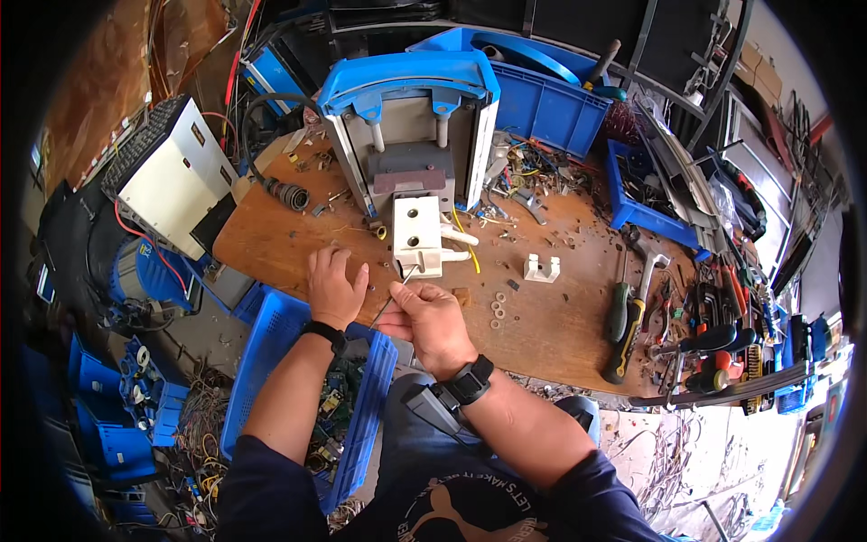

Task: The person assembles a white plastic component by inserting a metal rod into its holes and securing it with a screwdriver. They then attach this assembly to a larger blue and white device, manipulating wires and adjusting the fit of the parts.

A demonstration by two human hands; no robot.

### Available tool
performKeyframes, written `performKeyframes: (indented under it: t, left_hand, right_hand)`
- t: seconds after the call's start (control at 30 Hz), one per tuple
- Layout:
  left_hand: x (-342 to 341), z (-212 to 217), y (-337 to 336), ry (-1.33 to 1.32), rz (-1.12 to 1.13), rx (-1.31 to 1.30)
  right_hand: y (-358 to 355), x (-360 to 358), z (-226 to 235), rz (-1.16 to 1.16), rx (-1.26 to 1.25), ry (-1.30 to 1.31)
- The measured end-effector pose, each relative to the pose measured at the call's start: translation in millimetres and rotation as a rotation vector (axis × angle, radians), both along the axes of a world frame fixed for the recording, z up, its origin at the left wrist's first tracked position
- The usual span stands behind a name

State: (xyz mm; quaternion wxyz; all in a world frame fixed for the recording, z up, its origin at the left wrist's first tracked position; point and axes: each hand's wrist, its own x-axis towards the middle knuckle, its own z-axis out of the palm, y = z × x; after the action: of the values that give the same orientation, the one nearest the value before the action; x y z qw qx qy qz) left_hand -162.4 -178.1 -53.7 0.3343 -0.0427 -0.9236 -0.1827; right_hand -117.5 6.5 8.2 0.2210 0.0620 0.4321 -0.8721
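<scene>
On the wooden bench stands a white block-shaped part (429,213) with two dark round holes in its top and two white prongs on its right side. My right hand (437,323) is closed in a pinch on a thin metal rod (405,279). The rod's far tip meets the near face of the white part; whether it sits inside an opening is too small to tell. My left hand (335,287) rests on the bench left of the part, fingers stretched out and holding nothing.
Behind the part rises a blue-topped frame (406,74). A white bracket (542,268) and several washers (498,312) lie to the right, beyond them a hammer (635,318) and a screwdriver (619,312). A blue crate (248,370) stands below the bench's front edge.
</scene>
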Motion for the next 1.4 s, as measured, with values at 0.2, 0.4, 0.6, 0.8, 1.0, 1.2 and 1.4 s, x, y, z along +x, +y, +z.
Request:
performKeyframes:
  t: [0.2, 0.4, 0.6, 0.8, 1.0, 1.2, 1.4]
  left_hand:
    - [-1, -2, 1, -0.007, 0.016, -0.015]
    - [-1, -2, -1, 0.003, 0.01, -0.025]
    - [-3, -4, -3, 0.004, 0.01, -0.029]
    - [-2, -4, -2, -0.003, 0.036, -0.032]
    - [-2, -3, -2, 0.007, 0.007, -0.007]
    - [-1, -2, 1, 0.025, -0.011, -0.01]
    - [0, 1, 2, 0.034, -0.017, -0.017]
  right_hand:
    - [-4, 1, 0, -0.012, -0.076, -0.044]
    - [-12, -2, -6, 0.003, -0.173, -0.076]
    - [-17, -2, -6, 0.013, -0.211, -0.088]
    - [-23, -1, -2, -0.017, -0.245, -0.105]
    - [-23, 4, -1, -0.011, -0.213, -0.078]
    - [-10, 10, -2, -0.004, -0.114, -0.079]
    - [8, 14, 8, 0.015, 0.042, -0.08]
